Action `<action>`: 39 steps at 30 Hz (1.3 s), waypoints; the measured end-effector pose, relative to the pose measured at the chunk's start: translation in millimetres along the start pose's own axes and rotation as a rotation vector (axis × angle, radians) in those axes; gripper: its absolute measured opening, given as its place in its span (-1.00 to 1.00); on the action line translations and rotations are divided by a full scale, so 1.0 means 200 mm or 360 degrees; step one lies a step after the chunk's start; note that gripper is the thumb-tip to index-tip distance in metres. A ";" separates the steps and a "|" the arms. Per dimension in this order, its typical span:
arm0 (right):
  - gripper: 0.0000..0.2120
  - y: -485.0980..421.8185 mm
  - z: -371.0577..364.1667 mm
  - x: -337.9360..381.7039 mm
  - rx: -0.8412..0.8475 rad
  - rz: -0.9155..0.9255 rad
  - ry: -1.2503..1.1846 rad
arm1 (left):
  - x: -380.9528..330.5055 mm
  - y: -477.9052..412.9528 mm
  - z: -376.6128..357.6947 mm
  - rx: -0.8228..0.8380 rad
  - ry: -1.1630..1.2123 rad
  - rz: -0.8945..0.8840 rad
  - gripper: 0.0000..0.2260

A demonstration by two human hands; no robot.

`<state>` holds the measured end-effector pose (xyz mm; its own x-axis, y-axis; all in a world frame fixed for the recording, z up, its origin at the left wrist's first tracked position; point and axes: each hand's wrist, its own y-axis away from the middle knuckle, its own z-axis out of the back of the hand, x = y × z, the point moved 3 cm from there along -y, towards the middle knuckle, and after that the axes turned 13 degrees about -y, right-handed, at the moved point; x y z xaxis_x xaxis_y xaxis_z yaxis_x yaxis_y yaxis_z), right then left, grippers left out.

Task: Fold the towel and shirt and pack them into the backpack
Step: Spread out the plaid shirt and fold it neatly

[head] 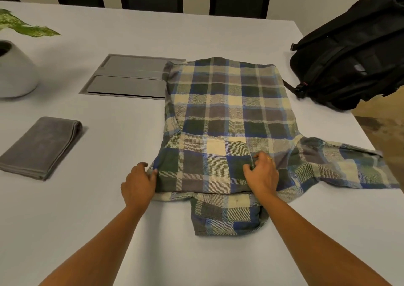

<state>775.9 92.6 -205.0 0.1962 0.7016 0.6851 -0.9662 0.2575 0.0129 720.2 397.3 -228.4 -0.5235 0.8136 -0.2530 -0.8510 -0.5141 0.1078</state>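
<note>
The left hand (pixel 140 180) is pinched on the folded edge of the shirt (pixel 229 110), the right hand (pixel 261 172) curled into its cloth, seemingly so 1 sleeve is held tucked.

No writing I can read

I find no word, number, brand or sign that I can make out on the shirt (pixel 229 110), the towel (pixel 41 148) or the backpack (pixel 349 51). A small pale patch (pixel 359 68) on the backpack's side is too blurred for me to tell whether it bears print. The grey panel (pixel 131 78) set into the table and the white pot (pixel 15 73) show me only plain faces.
</note>
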 end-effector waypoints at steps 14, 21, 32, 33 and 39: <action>-0.87 -0.31 -0.56 0.74 0.0504 0.0357 -0.0413 | -0.38 -0.88 0.15 0.0125 0.0173 -0.0253 -0.59; -0.60 -0.53 -0.88 0.94 0.0661 0.0144 -0.0461 | -0.66 -1.45 0.14 0.0100 0.0315 -0.0289 -0.56; -0.62 -0.71 -1.13 0.95 0.0708 0.0262 -0.0386 | -0.89 -1.88 -0.03 0.0465 0.0459 -0.0300 -0.68; -0.64 -0.72 -1.12 0.95 0.0700 0.0276 -0.0451 | -0.91 -1.88 -0.03 0.0442 0.0485 -0.0321 -0.69; -0.66 -0.79 -0.97 0.84 0.0402 0.0181 -0.0954 | -1.28 -1.75 0.03 0.0076 0.0599 -0.0672 -0.73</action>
<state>994.4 297.5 -233.6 0.0341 0.2050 0.9782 -0.9992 -0.0114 0.0372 1153.0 370.0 -195.7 -0.0934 0.7883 -0.6081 -0.9888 -0.1449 -0.0360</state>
